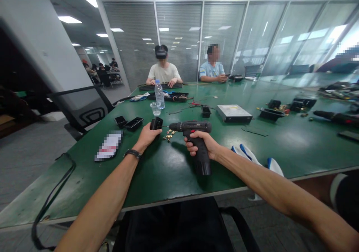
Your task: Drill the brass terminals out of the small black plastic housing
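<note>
My right hand (pixel 200 143) is wrapped round the grip of a black cordless drill (pixel 199 126), held sideways above the green table (pixel 157 177). Its thin bit points left at a small black plastic box (pixel 156 123). That box is gripped by my left hand (pixel 148 135), thumb along its near side. The bit tip reaches the box or stops just short; I cannot tell which. Several small brass-coloured metal pieces (pixel 169 135) lie on the table beneath the bit.
Left of my hand lie two black plastic boxes (pixel 134 123) and a phone (pixel 109 145). Beyond stand a clear cup (pixel 155 109) and a water bottle (pixel 159 95). A silver disc drive (pixel 234 113) and gloves (pixel 248 153) are to the right. Two people (pixel 164 70) sit opposite.
</note>
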Tool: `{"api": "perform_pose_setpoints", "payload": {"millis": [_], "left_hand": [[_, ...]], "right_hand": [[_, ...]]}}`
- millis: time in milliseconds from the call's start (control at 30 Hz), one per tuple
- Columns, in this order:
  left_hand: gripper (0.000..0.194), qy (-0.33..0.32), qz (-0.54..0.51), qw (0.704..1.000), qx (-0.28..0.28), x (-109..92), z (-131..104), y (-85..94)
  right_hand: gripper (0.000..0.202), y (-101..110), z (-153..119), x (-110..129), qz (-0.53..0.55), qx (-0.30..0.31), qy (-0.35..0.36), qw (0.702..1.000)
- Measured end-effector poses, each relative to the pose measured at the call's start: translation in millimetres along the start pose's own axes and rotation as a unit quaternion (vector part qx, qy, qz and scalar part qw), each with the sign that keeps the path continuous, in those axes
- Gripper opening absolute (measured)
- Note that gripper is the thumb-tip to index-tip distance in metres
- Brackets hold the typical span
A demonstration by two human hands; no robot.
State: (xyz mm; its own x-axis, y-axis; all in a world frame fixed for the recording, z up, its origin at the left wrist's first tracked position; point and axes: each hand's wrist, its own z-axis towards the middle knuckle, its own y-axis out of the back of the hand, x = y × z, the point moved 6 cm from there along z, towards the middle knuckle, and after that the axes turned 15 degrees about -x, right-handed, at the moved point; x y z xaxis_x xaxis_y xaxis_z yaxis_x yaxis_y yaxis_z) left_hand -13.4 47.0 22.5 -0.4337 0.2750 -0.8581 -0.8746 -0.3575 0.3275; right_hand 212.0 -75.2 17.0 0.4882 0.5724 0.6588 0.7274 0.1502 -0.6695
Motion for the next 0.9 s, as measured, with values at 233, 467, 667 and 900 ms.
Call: {"api": "perform_pose_setpoints", "payload": {"millis": [233,467,667,900], "left_hand": [[0.049,0.003,0.016,1.0,-0.008,-6.8,-6.7,6.4],[0.05,0.019,0.018,0.998,-0.061,-7.7,-16.1,8.3],[0.05,0.009,0.013,0.997,-0.08,-6.8,-19.1,7.4],[0.065,0.051,0.077,0.992,-0.089,-0.7,-18.9,12.6]], "right_hand": [[0.017,-2.4,-1.8,-2.2,-0.01,0.012,0.002,1.0],[0.02,-7.3,-5.9,-8.5,-0.033,0.011,0.021,0.999],[0.022,-7.4,-5.9,-8.9,-0.049,0.027,0.029,0.998],[0.022,-11.6,-8.6,-6.9,-0.054,0.057,-0.005,0.997]]}}
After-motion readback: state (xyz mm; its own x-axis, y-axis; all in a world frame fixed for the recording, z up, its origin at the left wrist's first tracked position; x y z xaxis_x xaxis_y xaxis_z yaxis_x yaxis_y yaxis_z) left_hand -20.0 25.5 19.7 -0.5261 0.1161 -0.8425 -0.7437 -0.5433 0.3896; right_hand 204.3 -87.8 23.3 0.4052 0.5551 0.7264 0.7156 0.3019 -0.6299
